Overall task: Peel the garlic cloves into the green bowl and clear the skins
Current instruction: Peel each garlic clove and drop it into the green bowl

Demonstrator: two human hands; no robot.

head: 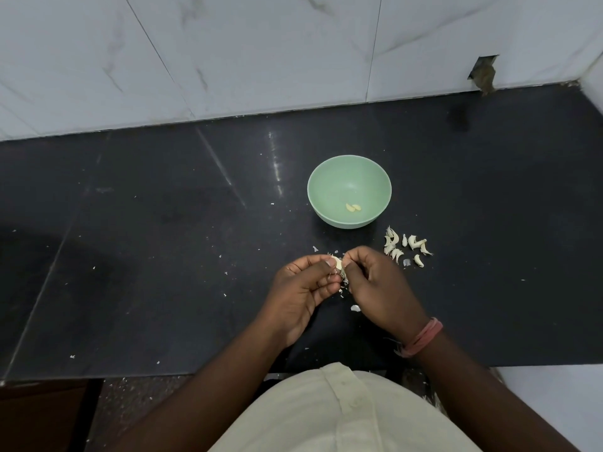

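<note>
A single wide-angle view from the person's head looks forward and steeply down onto the dark polished stone bench (163, 223). The white marble-veined wall tiles (261, 44) fill the top of the frame, bowed by the lens. The wearer's pale shirt front (342, 415) fills the bottom edge, and both forearms reach up to mid-frame, close to the camera.

A dark, glossy stone bench (163, 223) fills the middle of the scene. Behind it, on the far side, rises a wall of white marbled tiles (261, 44). At far right a rough hole (484, 71) breaks the tile just above the bench's back edge.
</note>
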